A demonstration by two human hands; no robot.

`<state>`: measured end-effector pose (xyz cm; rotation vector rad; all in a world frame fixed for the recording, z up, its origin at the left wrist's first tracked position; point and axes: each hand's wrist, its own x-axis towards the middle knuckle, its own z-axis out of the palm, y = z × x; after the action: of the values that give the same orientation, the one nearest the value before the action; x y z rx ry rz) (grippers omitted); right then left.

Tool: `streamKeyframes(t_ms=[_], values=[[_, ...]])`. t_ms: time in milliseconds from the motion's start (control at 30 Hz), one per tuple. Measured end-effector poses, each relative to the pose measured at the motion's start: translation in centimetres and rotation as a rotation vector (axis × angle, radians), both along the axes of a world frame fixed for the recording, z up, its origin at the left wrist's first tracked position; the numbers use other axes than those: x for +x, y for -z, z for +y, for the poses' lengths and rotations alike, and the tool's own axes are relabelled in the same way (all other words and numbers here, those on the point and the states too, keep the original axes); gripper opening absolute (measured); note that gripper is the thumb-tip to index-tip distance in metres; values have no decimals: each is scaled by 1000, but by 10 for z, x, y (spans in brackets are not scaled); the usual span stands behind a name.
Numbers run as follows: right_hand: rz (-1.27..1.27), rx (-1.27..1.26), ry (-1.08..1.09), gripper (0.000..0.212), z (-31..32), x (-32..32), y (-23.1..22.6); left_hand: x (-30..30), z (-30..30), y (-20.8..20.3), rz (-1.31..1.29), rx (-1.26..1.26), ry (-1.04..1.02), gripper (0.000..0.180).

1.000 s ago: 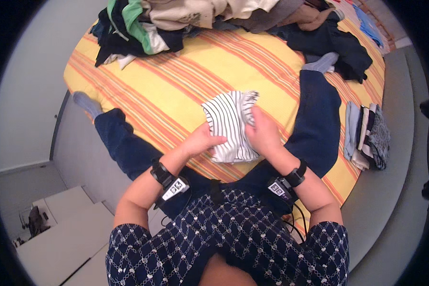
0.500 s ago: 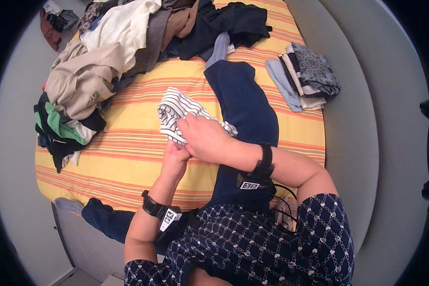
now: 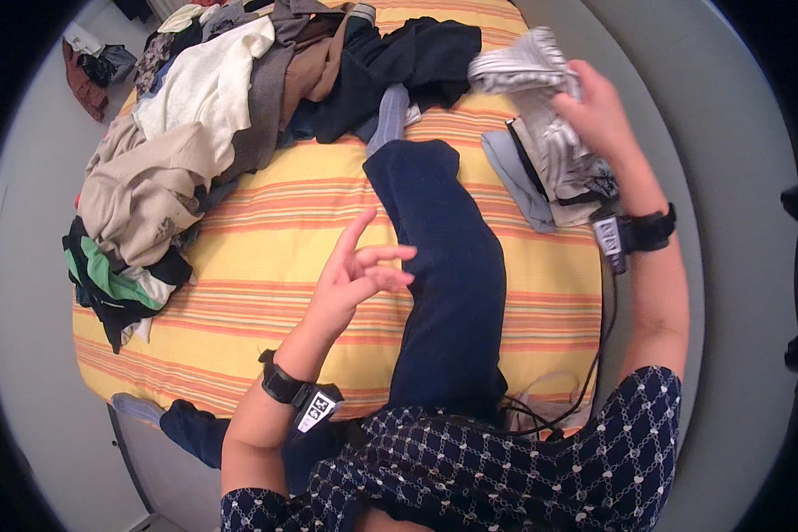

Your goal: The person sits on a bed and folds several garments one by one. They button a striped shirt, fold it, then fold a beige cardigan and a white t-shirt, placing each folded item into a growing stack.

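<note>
A white garment with dark stripes (image 3: 528, 80) hangs bunched from my right hand (image 3: 601, 120), whose thumb and fingers are closed on it. It is over a stack of folded clothes (image 3: 516, 177) at the right of the bed and covers much of that stack; motion blurs it a little. Light blue, black and beige folds show at the stack's left and lower edges. My left hand (image 3: 350, 277) is held above the bed beside my outstretched leg, its fingers spread and nothing in them.
A large heap of loose clothes (image 3: 195, 97) spreads over the bed's far left, with white, beige, brown, black and green pieces. My leg in dark blue trousers (image 3: 443, 266) lies along the striped yellow bedspread (image 3: 284, 213). Black cables (image 3: 585, 390) run near my right side.
My right hand has carried the striped garment from in front of me to the far right, over the folded stack. My left hand has let go of it and its fingers have spread.
</note>
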<state>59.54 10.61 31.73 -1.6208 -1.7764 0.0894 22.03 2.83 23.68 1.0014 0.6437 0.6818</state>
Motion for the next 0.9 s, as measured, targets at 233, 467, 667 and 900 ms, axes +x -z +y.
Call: streamKeyframes(t_ms=[233, 467, 667, 900], values=[[-216, -148, 370, 48, 31, 133, 39, -46, 14, 53, 206, -134, -134, 70], [195, -143, 298, 47, 20, 181, 105, -64, 0, 88, 359, -176, -174, 67], [187, -384, 435, 60, 10, 197, 102, -54, 0, 92, 356, -216, -131, 68], [-336, -472, 814, 37, -7, 180, 85, -54, -13, 86, 392, -168, -52, 65]])
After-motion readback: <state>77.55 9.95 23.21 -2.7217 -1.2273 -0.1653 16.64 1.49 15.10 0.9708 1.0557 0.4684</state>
